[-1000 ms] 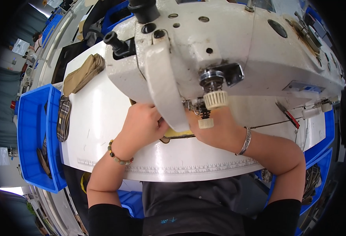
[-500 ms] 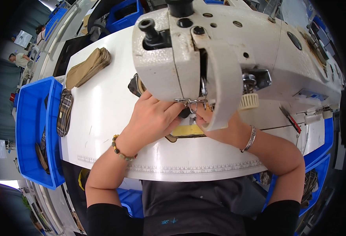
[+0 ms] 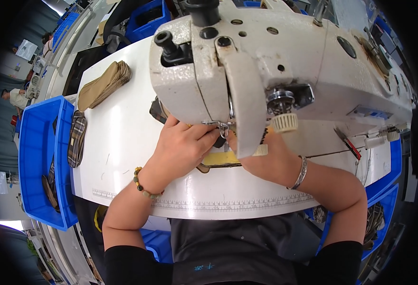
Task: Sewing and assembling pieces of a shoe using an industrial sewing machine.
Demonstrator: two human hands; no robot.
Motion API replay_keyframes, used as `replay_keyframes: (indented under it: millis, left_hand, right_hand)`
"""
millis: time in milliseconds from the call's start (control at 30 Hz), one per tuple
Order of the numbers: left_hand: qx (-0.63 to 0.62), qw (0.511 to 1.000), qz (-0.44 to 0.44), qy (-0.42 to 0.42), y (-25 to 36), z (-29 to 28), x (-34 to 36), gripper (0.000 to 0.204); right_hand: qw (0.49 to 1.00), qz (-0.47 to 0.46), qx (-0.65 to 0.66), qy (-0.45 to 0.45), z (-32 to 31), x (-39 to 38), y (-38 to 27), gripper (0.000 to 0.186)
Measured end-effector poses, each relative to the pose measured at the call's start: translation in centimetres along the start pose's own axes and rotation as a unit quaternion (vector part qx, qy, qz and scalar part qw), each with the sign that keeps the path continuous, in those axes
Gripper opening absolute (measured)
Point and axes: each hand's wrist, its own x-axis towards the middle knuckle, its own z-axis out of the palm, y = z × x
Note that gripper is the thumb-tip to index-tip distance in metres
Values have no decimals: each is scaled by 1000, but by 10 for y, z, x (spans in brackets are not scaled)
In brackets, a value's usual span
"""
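A white sewing machine (image 3: 194,90) covers the middle of the view, its head above my fingers. My left hand (image 3: 183,145) is curled beside the needle area, fingertips on a fabric piece that shows a dark plaid end (image 3: 158,110) past them. In front of the presser area lies the piece's yellow strip (image 3: 222,158) with a dark edge, between both hands. My right hand (image 3: 266,159) is at the strip's right end; the machine's lever guard hides most of its fingers. The needle tip and the stitched spot are hidden.
On the white table (image 3: 123,166) lie a stack of brown fabric pieces (image 3: 105,84), plaid pieces (image 3: 77,138) at the left edge and red-handled snips (image 3: 347,142) at right. A blue bin (image 3: 42,166) stands left. A ruler strip (image 3: 237,207) follows the front edge.
The machine head appears slightly further left in view, as the view itself has shifted. Both hands stay close to the needle area, with little visible movement of the fabric piece.
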Motion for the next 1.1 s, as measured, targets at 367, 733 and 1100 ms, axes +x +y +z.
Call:
replay_keyframes:
  millis: [367,733,1100]
  left_hand:
    - [11,1000,12,-6,6,-4,4,22]
    - [50,999,-13,12,14,4,6,17]
    - [-4,997,59,49,-2,9,4,28]
  right_hand:
    - [981,-78,-175,-18,-3,-2,2,18]
    - [993,-52,-106,13,1,-1,10,8]
    - [963,-129,-235,8,9,-10,-3,8]
